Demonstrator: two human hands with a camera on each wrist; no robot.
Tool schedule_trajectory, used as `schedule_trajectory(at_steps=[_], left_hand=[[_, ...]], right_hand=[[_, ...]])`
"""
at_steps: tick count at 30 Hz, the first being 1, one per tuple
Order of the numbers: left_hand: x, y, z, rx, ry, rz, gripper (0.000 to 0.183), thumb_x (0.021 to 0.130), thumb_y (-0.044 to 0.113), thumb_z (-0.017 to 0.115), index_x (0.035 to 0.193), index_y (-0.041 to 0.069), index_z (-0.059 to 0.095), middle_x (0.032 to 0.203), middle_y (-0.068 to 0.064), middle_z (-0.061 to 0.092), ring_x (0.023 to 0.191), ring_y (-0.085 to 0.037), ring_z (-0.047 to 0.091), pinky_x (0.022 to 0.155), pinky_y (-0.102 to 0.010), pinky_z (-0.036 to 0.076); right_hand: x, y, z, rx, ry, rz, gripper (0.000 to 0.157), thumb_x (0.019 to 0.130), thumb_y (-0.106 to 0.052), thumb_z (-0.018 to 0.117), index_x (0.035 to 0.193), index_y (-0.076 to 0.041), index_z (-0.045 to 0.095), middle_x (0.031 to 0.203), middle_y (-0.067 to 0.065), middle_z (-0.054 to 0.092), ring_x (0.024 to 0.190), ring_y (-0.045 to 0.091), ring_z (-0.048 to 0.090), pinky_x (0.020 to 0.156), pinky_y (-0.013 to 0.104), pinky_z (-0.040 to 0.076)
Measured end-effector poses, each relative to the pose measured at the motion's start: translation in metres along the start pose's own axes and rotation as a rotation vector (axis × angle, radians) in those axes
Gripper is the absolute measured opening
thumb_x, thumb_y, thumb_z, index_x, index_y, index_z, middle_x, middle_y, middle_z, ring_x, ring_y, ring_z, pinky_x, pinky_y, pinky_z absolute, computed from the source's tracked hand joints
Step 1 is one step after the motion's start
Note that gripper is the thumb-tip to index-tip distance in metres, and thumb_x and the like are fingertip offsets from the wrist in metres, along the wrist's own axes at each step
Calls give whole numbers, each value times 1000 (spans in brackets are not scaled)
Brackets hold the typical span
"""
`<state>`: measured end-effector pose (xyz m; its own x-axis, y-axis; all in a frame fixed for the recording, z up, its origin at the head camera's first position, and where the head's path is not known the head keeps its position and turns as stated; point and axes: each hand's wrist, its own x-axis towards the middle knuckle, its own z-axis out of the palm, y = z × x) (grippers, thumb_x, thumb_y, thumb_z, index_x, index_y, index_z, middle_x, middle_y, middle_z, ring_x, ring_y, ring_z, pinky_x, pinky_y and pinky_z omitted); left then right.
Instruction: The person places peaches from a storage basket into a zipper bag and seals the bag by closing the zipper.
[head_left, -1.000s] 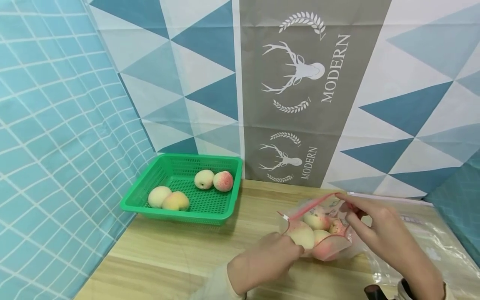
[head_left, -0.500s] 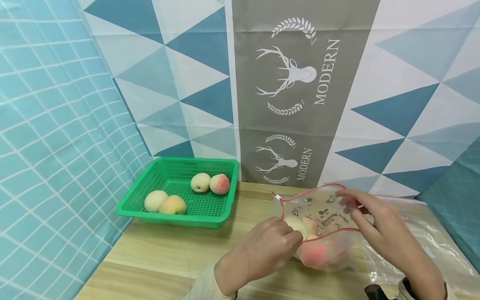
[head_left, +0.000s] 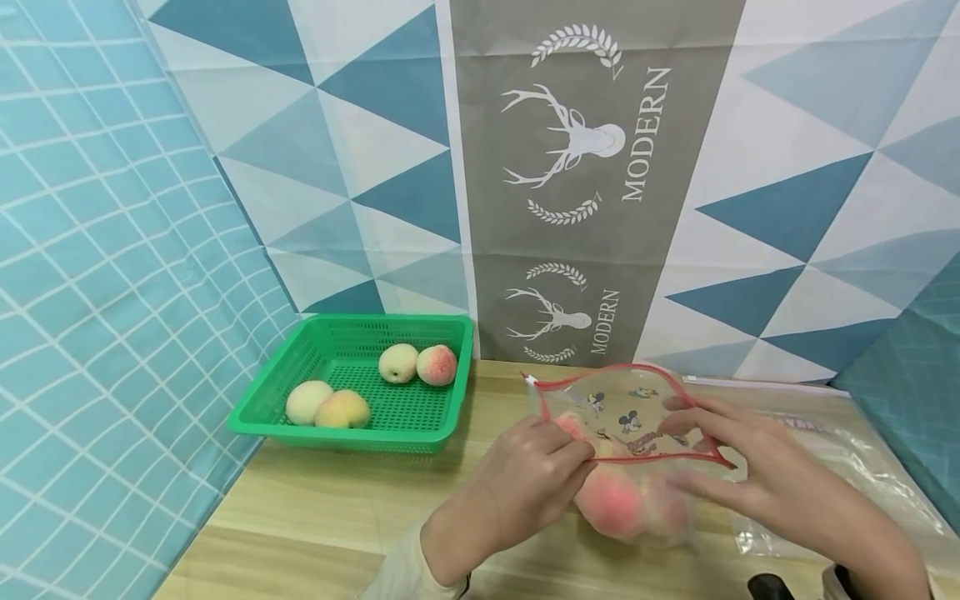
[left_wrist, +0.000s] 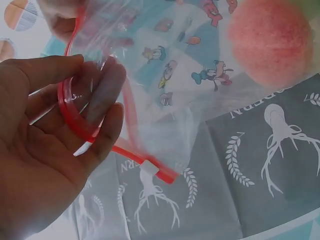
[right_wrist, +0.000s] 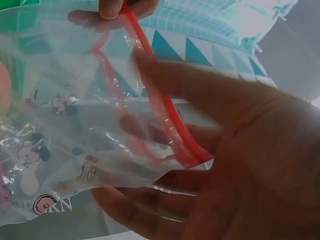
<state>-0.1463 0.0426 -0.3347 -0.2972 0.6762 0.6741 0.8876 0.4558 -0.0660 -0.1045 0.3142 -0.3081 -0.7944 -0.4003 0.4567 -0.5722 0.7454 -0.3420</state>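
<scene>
A clear zip bag (head_left: 562,385) with a red-edged mouth and printed cartoon figures stands on the wooden table, its mouth gaping. Several peaches (head_left: 611,500) lie inside it, partly hidden by the film and my left hand. With thumb and fingers, my left hand (head_left: 525,479) pinches the near red edge. The white slider (left_wrist: 148,169) sits near one end of the red strip. At the bag's right end, my right hand (head_left: 757,467) has its fingers spread around the mouth, thumb in front. In the right wrist view its thumb (right_wrist: 185,87) overlaps the red strip, blurred.
A green plastic basket (head_left: 240,417) stands at the back left, holding several peaches (head_left: 342,410). Another clear zip bag (head_left: 847,475) lies flat on the right, partly behind my right arm. A patterned backdrop (head_left: 562,250) rises behind the table.
The bag's mouth has been lifted and spread wider, and its peaches sit lower under the film. My right hand has gone from pinching the edge to spread fingers; the left keeps its pinch.
</scene>
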Motion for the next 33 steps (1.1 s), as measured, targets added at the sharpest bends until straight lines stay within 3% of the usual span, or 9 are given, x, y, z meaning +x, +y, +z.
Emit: schedule_trajectory(at_steps=[2,5,10,14,18,21,24,26,33], left_hand=[[0,-2,-3,-10,-8,-9,0,89,16,74,89,16,73,79,9,65,75,-6,59,71,-23,44],[0,-9,-9,-29,15,-19,8,89,15,73,96,12,74,96,4,69,92,-9,64,80,-24,47],[-3,-37,-16,-28,90,-146,33,83,-1,64,116,4,68,124,-10,64,115,-23,60,98,-35,49],[-10,-60,-14,1,-24,-265,48,83,-3,65,131,1,60,133,-14,59,120,-28,57,103,-41,46],[-15,-69,-11,-53,-180,-239,40,88,4,71,127,3,61,121,-7,63,98,-21,63,88,-33,52],[-13,-68,-6,-135,-213,-214,18,94,10,67,111,8,66,100,1,65,80,-13,59,73,-26,51],[-10,-66,-4,-200,-199,-218,2,97,12,65,95,13,66,81,7,58,72,-9,53,66,-22,46],[-8,-65,-4,-229,-177,-222,10,97,13,65,88,15,63,73,9,52,66,-8,48,62,-21,42],[-11,-74,-1,-243,-83,-190,12,98,12,63,87,13,59,71,8,47,64,-8,45,60,-20,42]], right_hand=[[1,2,0,-3,0,-14,37,81,-21,83,110,-35,66,106,-19,63,85,-1,58,72,16,46],[4,8,0,10,35,-56,37,79,-9,83,99,-35,67,98,-18,65,78,-3,58,71,11,44],[6,10,-1,-22,95,-36,37,76,-5,84,97,-33,71,114,-2,70,82,-2,60,71,9,43],[8,11,0,-24,129,-39,39,74,-2,84,92,-33,69,113,2,70,78,-2,59,68,10,42],[8,13,2,-19,158,-41,43,73,-1,85,88,-37,66,113,1,70,92,-1,62,71,10,40],[7,14,-1,-35,172,-40,44,72,-3,86,86,-39,66,112,-2,71,106,-1,60,75,11,39],[6,15,-4,-54,184,-35,39,72,-5,87,84,-36,68,112,-3,71,107,-2,59,76,11,39],[5,16,-6,-65,194,-26,36,71,-5,87,84,-33,69,113,-2,71,100,-2,60,75,11,40],[3,25,-12,-136,278,11,31,72,1,85,90,-22,75,105,-1,74,89,-4,60,68,11,45]])
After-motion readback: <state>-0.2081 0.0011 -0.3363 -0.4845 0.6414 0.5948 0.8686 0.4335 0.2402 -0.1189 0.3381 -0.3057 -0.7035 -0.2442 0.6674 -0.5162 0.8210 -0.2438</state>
